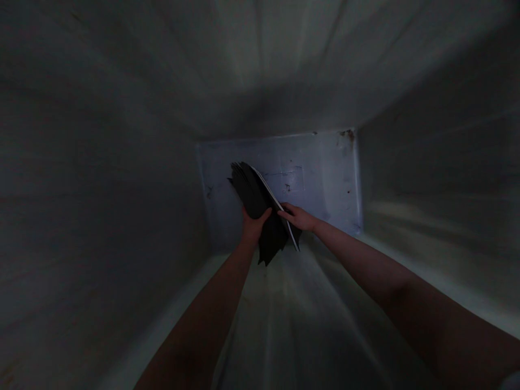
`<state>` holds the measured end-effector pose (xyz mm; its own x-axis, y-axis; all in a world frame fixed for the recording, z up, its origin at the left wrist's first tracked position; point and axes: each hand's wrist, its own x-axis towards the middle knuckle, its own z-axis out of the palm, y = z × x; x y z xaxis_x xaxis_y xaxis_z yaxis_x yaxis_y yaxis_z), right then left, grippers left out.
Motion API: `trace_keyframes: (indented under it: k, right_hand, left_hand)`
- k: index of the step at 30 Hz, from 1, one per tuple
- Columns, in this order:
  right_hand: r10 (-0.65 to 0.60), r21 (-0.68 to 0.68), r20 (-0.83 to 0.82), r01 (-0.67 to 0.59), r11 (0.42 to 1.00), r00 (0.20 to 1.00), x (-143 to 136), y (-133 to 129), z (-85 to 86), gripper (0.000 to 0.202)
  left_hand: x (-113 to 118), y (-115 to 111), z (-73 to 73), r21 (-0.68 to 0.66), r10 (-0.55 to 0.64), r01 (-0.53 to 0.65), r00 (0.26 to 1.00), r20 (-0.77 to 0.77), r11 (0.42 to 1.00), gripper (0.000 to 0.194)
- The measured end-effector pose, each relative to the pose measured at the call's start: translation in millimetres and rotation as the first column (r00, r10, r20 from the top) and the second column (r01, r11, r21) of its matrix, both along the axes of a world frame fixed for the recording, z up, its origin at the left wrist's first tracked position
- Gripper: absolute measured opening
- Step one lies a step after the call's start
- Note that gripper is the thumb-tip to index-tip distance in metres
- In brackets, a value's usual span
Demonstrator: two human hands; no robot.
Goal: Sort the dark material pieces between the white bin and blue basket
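Note:
Both my arms reach down into a deep, dim container, holding a stack of thin dark sheets (248, 190) above its bottom. My left hand (255, 222) is closed around the left side of the stack, with its thumb lying across the dark face. My right hand (297, 216) grips the right side, fingers and thumb around a pale-edged sheet (271, 194). The stack is tilted and its sheets fan apart at the upper and lower ends. What the sheets are made of I cannot tell in this light.
The container's pale bottom (325, 179) has scuffs and a brown dirty patch (347, 134) in the far right corner. Tall ribbed walls surround my arms: a far wall (264, 65), a left wall (101, 179) and a right wall (439, 162).

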<state>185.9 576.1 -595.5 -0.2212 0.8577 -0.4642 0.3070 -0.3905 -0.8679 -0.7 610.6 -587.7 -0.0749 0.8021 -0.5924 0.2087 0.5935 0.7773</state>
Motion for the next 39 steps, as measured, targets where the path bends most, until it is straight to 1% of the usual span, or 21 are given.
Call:
trace_keyframes:
  k: [3, 5, 7, 9, 11, 13, 15, 17, 19, 20, 22, 25, 30, 32, 35, 37, 39]
  right_hand:
    - [-0.025, -0.022, 0.066, 0.026, 0.999, 0.998, 6, 3, 1.4, 0.049]
    - [-0.037, -0.041, 0.077, 0.04, 0.998, 0.996, 9, 6, 1.9, 0.049]
    - [-0.035, -0.055, 0.062, 0.038, 0.998, 0.997, 11, 7, 1.9, 0.049]
    - [-0.024, -0.062, 0.05, 0.027, 0.998, 0.998, 10, 9, 1.5, 0.049]
    - [-0.017, -0.063, 0.053, 0.021, 0.998, 0.998, 8, 11, 0.9, 0.046]
    - [-0.032, -0.065, 0.066, 0.036, 0.997, 0.997, 8, 12, 0.5, 0.043]
    - [-0.056, -0.075, 0.067, 0.061, 0.995, 0.996, 11, 13, 0.4, 0.044]
    - [-0.069, -0.091, 0.044, 0.073, 0.993, 0.997, 13, 13, 0.4, 0.045]
    - [-0.069, -0.103, 0.01, 0.07, 0.992, 0.998, 12, 13, -0.2, 0.046]
    - [-0.07, -0.106, -0.003, 0.069, 0.992, 0.998, 11, 13, -0.8, 0.047]
    - [-0.077, -0.105, -0.015, 0.075, 0.992, 0.997, 6, 13, -2.3, 0.046]
    - [-0.094, -0.089, -0.009, 0.093, 0.992, 0.996, 0, 12, -4.0, 0.045]
    - [-0.101, -0.058, 0.03, 0.103, 0.993, 0.994, 2, 6, -2.8, 0.045]
    - [-0.097, -0.049, 0.05, 0.1, 0.994, 0.994, 0, 5, -2.4, 0.047]
    - [-0.073, -0.034, 0.097, 0.077, 0.996, 0.993, -6, 5, -2.1, 0.046]
    - [-0.054, -0.024, 0.158, 0.059, 0.998, 0.986, -9, 8, -1.1, 0.042]
    - [-0.045, -0.023, 0.252, 0.053, 0.998, 0.967, -4, 13, 1.8, 0.034]
  left_hand:
    - [-4, 0, 1.7, 0.033, -0.002, 0.005, 0.998, -0.063, 0.999, 0.079]
    - [-1, 2, 5.2, 0.069, -0.014, 0.021, 0.996, -0.093, 0.997, 0.086]
    - [3, 5, 9.2, 0.097, -0.053, 0.063, 0.993, -0.106, 0.993, 0.095]
    - [8, 7, 12.5, 0.103, -0.09, 0.104, 0.988, -0.127, 0.989, 0.098]
    - [10, 7, 15.1, 0.111, -0.1, 0.12, 0.981, -0.166, 0.987, 0.098]
    - [10, 6, 18.2, 0.182, -0.097, 0.14, 0.969, -0.229, 0.973, 0.101]
    - [9, 4, 22.5, 0.267, -0.13, 0.209, 0.949, -0.287, 0.941, 0.104]
    - [8, 4, 27.8, 0.287, -0.212, 0.308, 0.923, -0.322, 0.907, 0.098]
    - [9, 4, 32.3, 0.255, -0.293, 0.382, 0.899, -0.327, 0.888, 0.082]
    - [11, 4, 33.8, 0.242, -0.31, 0.396, 0.893, -0.327, 0.886, 0.074]
    - [13, 5, 35.0, 0.238, -0.301, 0.389, 0.893, -0.334, 0.89, 0.066]
    - [14, 5, 33.6, 0.249, -0.285, 0.375, 0.899, -0.332, 0.893, 0.067]
    - [14, 4, 33.9, 0.237, -0.293, 0.382, 0.895, -0.337, 0.893, 0.065]
    - [17, 3, 36.6, 0.228, -0.275, 0.364, 0.897, -0.345, 0.903, 0.071]
    - [22, 1, 40.5, 0.211, -0.241, 0.326, 0.906, -0.348, 0.921, 0.087]
    - [23, 1, 41.1, 0.205, -0.237, 0.324, 0.902, -0.36, 0.924, 0.088]
    - [21, 1, 40.1, 0.2, -0.254, 0.344, 0.893, -0.372, 0.917, 0.086]
